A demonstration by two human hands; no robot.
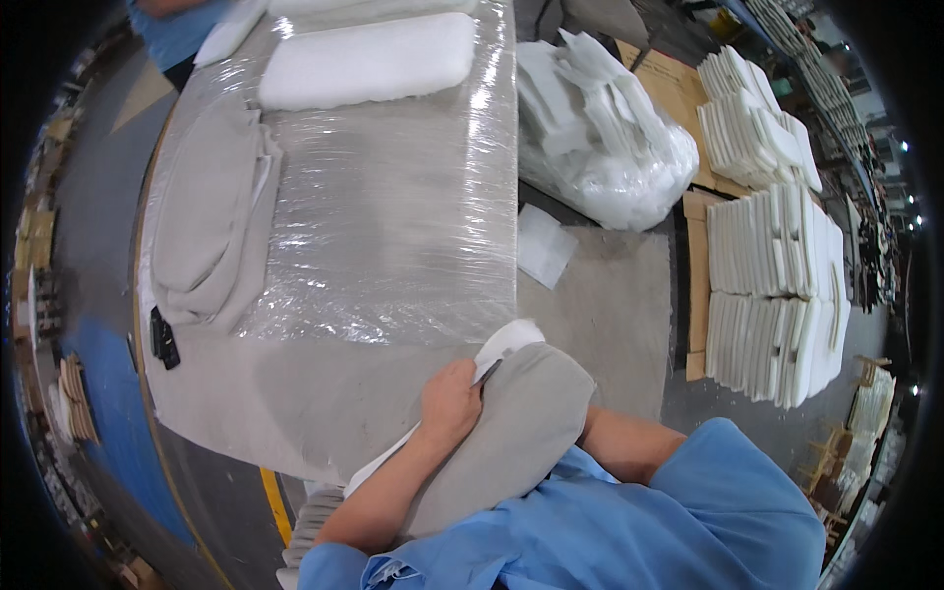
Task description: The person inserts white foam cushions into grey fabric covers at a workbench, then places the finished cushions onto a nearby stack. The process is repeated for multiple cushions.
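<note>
A grey fabric cushion cover [521, 423] leans against my body at the table's near edge. White padding [509, 339] shows at its upper end, and a white strip runs down its left side. My left hand [452, 403] is closed on the cover's left edge, beside a small dark gap near the padding. My right forearm [629, 442] reaches behind the cover from the right. The cover hides my right hand and its fingers.
Plastic film covers the table [383, 216]. On it lie folded grey covers [211, 206], a small black object [164, 339] and a white pad [369, 61]. To the right are a plastic-wrapped bundle [629, 162] and stacked white pads [772, 295]. Another person's blue sleeve [182, 39] shows far left.
</note>
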